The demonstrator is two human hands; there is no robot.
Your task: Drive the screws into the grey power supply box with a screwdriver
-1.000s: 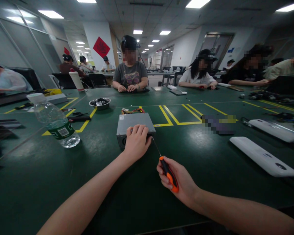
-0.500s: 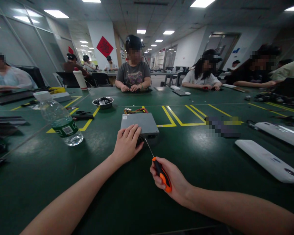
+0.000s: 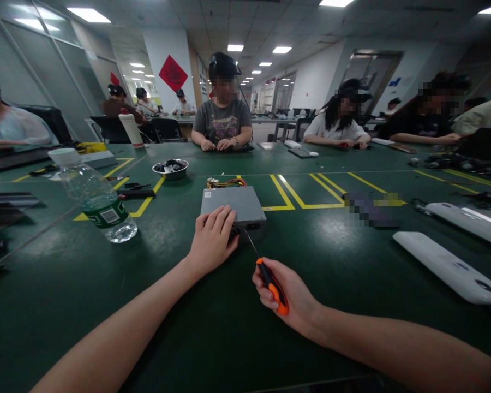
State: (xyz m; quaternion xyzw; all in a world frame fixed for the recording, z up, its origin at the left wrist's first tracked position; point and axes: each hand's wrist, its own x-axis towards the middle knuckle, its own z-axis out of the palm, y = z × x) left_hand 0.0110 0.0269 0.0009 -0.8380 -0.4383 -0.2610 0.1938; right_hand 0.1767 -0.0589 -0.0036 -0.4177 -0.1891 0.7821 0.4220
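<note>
A grey metal computer power supply (image 3: 234, 200) lies on the green table, with a bundle of coloured wires (image 3: 229, 183) at its far side. My left hand (image 3: 213, 236) grips its near left part, fingers over the top and thumb against the front face. In my right hand (image 3: 287, 292) is a screwdriver (image 3: 272, 285) with an orange and black handle, fingers wrapped round it. Its thin shaft slants up and left, and the tip is at the front face of the power supply, near the left thumb. Whether the tip sits in a screw, I cannot tell.
A clear water bottle (image 3: 102, 204) stands on the left. Behind it are a metal bowl (image 3: 171, 170) of small dark parts and a white tumbler (image 3: 131, 130). White casings (image 3: 450, 267) lie on the right. Several people sit around the table, one person (image 3: 222, 120) directly opposite.
The view has shifted slightly. The right hand and screwdriver have moved a little up and to the right, while the left hand stays on the power supply.
</note>
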